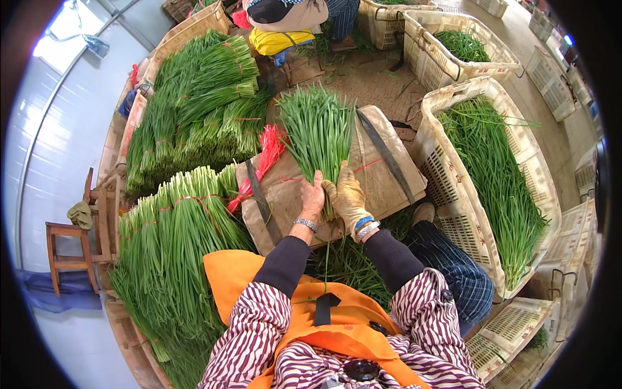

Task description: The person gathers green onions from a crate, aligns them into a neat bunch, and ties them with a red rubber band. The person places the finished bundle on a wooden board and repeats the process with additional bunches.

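A loose bunch of green Chinese chives (318, 131) lies over a cardboard-covered work surface (388, 194), leaf tips pointing away from me. My bare left hand (312, 197) grips the lower stems from the left. From the right, my right hand (348, 197) in a stained work glove holds the same stems, the two thumbs close together. Left of the bunch lies a hank of red plastic ties (262, 163), partly under a black strap (262, 199). A single red tie (368, 166) stretches across the cardboard right of the stems.
Tied chive bundles are piled at the far left (204, 107) and near left (180, 228). A plastic crate (437, 165) of loose chives stands at my right, another crate (423, 53) behind it. Ahead sits another person (335, 19). A wooden stool (68, 233) is at far left.
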Available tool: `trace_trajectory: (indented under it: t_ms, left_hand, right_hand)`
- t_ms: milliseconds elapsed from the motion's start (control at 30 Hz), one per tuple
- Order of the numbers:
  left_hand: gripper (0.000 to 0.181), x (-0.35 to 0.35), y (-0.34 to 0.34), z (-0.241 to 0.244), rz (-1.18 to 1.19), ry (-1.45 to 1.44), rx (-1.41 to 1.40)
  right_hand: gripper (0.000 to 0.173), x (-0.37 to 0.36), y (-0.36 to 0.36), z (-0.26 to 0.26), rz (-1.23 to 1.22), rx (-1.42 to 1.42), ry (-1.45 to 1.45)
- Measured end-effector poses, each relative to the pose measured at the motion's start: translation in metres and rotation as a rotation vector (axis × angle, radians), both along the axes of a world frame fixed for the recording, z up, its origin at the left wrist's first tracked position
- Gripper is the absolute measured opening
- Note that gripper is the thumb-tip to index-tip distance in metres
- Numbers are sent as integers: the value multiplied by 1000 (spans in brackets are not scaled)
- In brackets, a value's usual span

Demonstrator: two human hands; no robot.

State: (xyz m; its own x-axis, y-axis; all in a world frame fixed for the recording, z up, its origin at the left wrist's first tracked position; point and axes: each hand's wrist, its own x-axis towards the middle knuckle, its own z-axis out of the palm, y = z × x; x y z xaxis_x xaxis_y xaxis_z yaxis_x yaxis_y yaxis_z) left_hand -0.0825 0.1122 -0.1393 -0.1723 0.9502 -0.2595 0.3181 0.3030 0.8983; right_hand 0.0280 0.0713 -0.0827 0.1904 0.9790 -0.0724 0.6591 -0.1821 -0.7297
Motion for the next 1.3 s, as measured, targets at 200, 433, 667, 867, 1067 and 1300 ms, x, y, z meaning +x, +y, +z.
trace_trajectory:
  t_ms: [200, 433, 667, 867, 1067, 1300]
  left_hand:
    - [81, 12, -4, 7, 14, 358, -153]
    - [119, 0, 3, 36, -123, 137, -242]
    - [130, 20, 1, 66, -106, 402, -329]
    - [113, 35, -6, 75, -10, 518, -335]
    - [111, 34, -6, 71, -11, 543, -343]
    - [116, 32, -7, 73, -23, 547, -325]
  right_hand:
    - [81, -7, 0, -18, -48, -53, -63]
    - [84, 2, 2, -22, 30, -5, -174]
    - [108, 49, 16, 6, 364, -226, -6]
    - [60, 84, 11, 16, 331, -141, 367]
    - [35, 106, 27, -22, 2, 125, 14]
    - [14, 105, 28, -23, 175, 20, -592]
